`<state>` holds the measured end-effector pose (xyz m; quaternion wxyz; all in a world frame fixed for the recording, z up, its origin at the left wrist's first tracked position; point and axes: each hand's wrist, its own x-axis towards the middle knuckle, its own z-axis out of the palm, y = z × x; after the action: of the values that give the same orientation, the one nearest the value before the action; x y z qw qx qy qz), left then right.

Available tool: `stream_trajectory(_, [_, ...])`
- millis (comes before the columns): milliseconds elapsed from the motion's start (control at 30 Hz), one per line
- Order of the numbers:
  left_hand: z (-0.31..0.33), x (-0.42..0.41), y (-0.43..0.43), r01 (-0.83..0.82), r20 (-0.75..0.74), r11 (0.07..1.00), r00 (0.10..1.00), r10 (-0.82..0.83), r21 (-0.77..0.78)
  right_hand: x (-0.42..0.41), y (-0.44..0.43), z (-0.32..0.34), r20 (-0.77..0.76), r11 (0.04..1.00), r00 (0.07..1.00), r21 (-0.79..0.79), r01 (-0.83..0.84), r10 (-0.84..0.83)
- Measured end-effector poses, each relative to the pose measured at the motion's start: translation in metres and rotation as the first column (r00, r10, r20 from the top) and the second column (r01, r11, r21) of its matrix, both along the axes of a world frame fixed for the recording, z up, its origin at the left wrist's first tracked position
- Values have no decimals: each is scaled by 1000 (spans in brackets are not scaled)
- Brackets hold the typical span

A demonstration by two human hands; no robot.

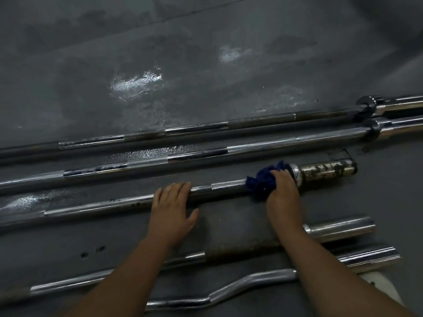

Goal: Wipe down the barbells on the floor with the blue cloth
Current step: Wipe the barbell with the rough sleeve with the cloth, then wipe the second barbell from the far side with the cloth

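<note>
While the left hand lies flat across the middle barbell at about 6 o'clock, fingers straight and close together over the smooth steel and thumb splayed apart on the near side, the right hand at 4 o'clock curls its fingers round the blue cloth, clamping the crumpled fabric onto the same shaft. The cloth is bunched into soft dark-blue folds right against the collar, just beside the sleeve, a stubby cylinder mottled with brown rust and patchy chrome. From the cloth toward 9 o'clock the shaft shows a short band of fine cross-hatched knurling, then plain polished metal.

Two longer barbells, the far bar and the second bar, lie parallel beyond it toward 12 o'clock, alternating knurled and glossy stretches, with thick collars at 2 o'clock. Nearer, at 5 o'clock, a straight bar has a dull rusty knurled section, and a wavy chromed curl bar lies nearest. The floor is dark matte rubber with shiny wet patches at 11 o'clock.
</note>
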<state>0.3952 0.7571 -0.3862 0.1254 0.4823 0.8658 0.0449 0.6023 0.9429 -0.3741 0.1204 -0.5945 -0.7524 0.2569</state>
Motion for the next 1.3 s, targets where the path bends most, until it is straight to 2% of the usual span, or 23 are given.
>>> stream_trajectory(67, [1, 5, 3, -43, -3, 999, 999, 43, 10, -10, -15, 0, 7, 999, 999, -12, 48, -48])
stream_trajectory(100, [4, 9, 6, -74, 2, 997, 997, 74, 17, -17, -26, 0, -11, 1000, 1000, -11, 18, -18])
stream_trajectory(200, [11, 18, 6, -117, 13, 993, 993, 117, 11, -39, -71, 2, -98, 968, 965, -30, -247, 244])
stream_trajectory(267, [18, 24, -2, -99, 44, 994, 994, 101, -43, -47, -96, 7, -136, 936, 930, -39, -349, 342])
stream_trajectory(333, [25, 32, -13, -84, 91, 990, 991, 94, -111, -49, -103, 16, -187, 931, 934, -152, -333, 304])
stream_trajectory(433, [35, 46, -29, -64, 119, 982, 989, 86, -178, -39, -102, 27, -296, 884, 946, -397, -248, 133])
stream_trajectory(500, [43, 54, -39, -20, 147, 968, 987, 58, -250, -28, -102, 42, -339, 886, 935, -395, -244, 106])
stream_trajectory(567, [56, 58, -46, 28, 169, 954, 985, 24, -298, -17, -102, 60, -348, 898, 929, -359, -255, 125])
stream_trajectory(633, [77, 63, -46, 57, 167, 958, 986, -10, -280, -8, -100, 81, -328, 909, 927, -303, -286, 182])
stream_trajectory(767, [141, 81, -28, 60, 65, 995, 996, -55, -73, 10, -89, 133, -265, 935, 907, -46, -351, 327])
stream_trajectory(933, [230, 108, -15, 68, -60, 991, 996, -62, 113, 36, -78, 216, -231, 911, 894, 254, -326, 384])
stream_trajectory(1133, [298, 141, -18, 78, -103, 964, 993, -53, 255, 67, -82, 286, -123, 837, 896, 430, -339, 426])
stream_trajectory(1300, [321, 168, -23, 62, -125, 946, 992, -23, 318, 98, -86, 311, -102, 786, 885, 513, -344, 454])
